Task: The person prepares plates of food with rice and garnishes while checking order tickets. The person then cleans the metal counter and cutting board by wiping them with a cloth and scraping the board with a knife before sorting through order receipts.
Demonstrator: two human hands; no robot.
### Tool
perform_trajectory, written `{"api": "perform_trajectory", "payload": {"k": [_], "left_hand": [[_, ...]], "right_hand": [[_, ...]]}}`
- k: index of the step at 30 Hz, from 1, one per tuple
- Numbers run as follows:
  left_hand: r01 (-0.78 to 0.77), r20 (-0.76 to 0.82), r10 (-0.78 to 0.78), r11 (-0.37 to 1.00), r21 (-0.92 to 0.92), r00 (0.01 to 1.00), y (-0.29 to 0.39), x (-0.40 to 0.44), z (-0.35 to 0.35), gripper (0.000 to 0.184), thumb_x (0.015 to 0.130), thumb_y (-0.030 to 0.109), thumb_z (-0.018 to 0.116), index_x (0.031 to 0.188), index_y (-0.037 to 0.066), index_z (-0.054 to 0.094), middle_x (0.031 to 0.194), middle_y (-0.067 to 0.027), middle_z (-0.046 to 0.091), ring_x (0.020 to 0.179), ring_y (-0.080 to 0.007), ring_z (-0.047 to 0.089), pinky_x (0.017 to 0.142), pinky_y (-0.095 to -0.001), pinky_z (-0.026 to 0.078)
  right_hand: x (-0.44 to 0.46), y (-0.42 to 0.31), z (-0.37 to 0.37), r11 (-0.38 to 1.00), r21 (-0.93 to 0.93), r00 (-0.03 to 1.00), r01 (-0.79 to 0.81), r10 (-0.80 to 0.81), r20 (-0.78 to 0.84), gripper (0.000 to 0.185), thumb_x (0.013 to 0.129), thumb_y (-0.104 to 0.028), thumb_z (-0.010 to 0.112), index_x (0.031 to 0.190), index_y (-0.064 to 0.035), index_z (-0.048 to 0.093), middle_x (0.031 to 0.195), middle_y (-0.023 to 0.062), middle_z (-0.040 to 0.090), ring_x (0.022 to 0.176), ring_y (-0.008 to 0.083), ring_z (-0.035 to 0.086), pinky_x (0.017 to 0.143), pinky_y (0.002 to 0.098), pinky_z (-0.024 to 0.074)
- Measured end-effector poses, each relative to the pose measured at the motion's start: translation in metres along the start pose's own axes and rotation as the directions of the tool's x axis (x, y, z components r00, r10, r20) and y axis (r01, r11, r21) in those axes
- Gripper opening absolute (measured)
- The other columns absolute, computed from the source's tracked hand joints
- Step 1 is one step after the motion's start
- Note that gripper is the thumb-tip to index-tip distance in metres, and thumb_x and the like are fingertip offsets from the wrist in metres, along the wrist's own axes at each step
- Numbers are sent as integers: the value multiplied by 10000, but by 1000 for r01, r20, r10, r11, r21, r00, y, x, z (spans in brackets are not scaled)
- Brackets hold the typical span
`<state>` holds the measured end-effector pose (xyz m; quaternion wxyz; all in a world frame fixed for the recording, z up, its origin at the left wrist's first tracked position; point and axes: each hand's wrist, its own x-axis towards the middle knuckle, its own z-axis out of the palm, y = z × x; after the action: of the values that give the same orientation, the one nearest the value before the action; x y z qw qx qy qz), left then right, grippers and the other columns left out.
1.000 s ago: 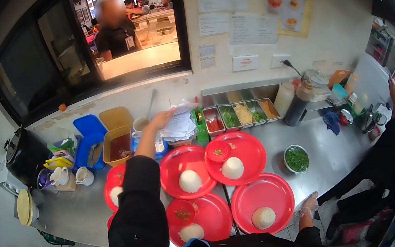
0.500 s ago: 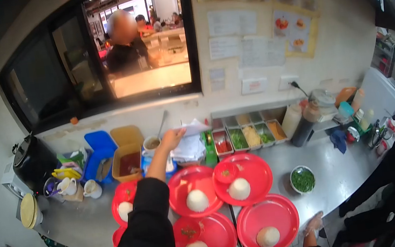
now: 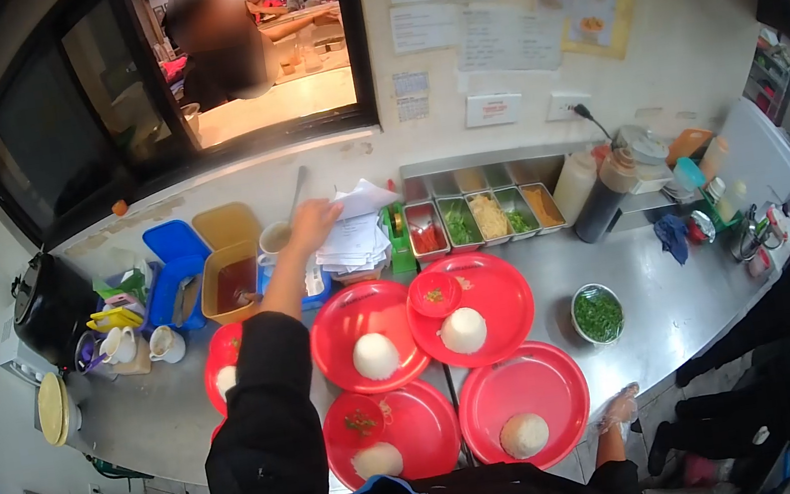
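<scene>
The left hand (image 3: 313, 225) was at the paper (image 3: 366, 197). Its grip seemed to pinch the left edge, though blur hid the tips. The paper lay just right of the grip, on top of a messy pile (image 3: 354, 245). It slanted off to the right; its long side was hard to tell. A cup (image 3: 272, 245) stood just left of the grip. Red plates (image 3: 388, 304) with rice (image 3: 375, 356) lay between the grip and the body. Food tubs (image 3: 489, 220) sat farther right. The right hand (image 3: 620, 407), gloved, was far from the paper, at the counter's (image 3: 652, 352) edge; I could not tell if its fingers were spread.
</scene>
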<state>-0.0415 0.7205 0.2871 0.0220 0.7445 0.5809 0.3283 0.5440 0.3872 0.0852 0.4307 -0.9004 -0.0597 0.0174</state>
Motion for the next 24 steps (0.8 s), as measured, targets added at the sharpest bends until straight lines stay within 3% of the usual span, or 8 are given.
{"api": "perform_trajectory", "payload": {"k": [7,9,12,13,17,20,22,24], "left_hand": [[153,88,-143,980,-126,986,13,1,-12,440,864,397,472,865,-15,625,846,-221,602,823,-339,575,733,-400,420],[335,192,-291,904,-265,937,14,1,-13,423,878,392,442,887,-3,592,865,-230,592,843,-350,563,740,-405,417],[254,150,-230,953,-165,962,20,-2,-1,398,878,401,433,925,31,573,882,-216,599,865,-335,571,750,-403,422],[119,183,-86,977,-179,979,6,-7,16,415,875,422,430,1042,65,558,981,-207,584,939,-335,552,804,-400,416],[162,388,-187,982,97,902,18,-17,39,518,835,488,462,1212,133,477,1285,-194,375,1187,-375,348,933,-541,300],[251,412,-301,953,172,860,33,-22,35,601,801,521,494,1275,159,422,1390,-192,223,1279,-409,182,952,-639,199],[281,415,-326,945,166,849,34,-31,32,630,783,532,513,1285,166,408,1409,-195,173,1300,-419,117,948,-673,159],[207,416,-216,976,68,883,38,-43,18,620,770,507,546,1274,167,424,1407,-213,161,1295,-451,83,951,-675,137]], "right_hand": [[13,15,8,995,-103,1000,-10,13,25,618,879,-507,318,898,22,637,795,242,623,758,352,611,656,451,449],[11,16,7,996,-83,999,22,-19,35,609,881,-498,321,894,21,638,807,231,627,761,352,611,656,446,452],[8,11,3,999,-50,998,6,-3,62,589,886,-483,329,897,19,637,829,216,631,763,345,610,655,432,457],[8,6,0,998,-42,996,-42,46,82,579,888,-477,335,904,18,635,839,211,631,764,339,608,654,423,459],[17,11,-5,994,-91,990,59,-47,131,586,886,-485,352,916,33,626,851,202,628,750,323,601,657,409,458],[41,18,9,841,-457,956,291,-238,170,616,884,-506,358,985,54,592,856,193,628,759,308,599,677,390,458],[1,-16,-21,1000,-24,968,-18,23,249,649,884,-517,352,1129,66,498,932,199,616,822,321,591,742,386,462],[-10,-15,-27,989,141,937,-54,1,349,672,880,-532,342,1190,56,438,1019,211,578,894,324,565,792,405,445]]}}
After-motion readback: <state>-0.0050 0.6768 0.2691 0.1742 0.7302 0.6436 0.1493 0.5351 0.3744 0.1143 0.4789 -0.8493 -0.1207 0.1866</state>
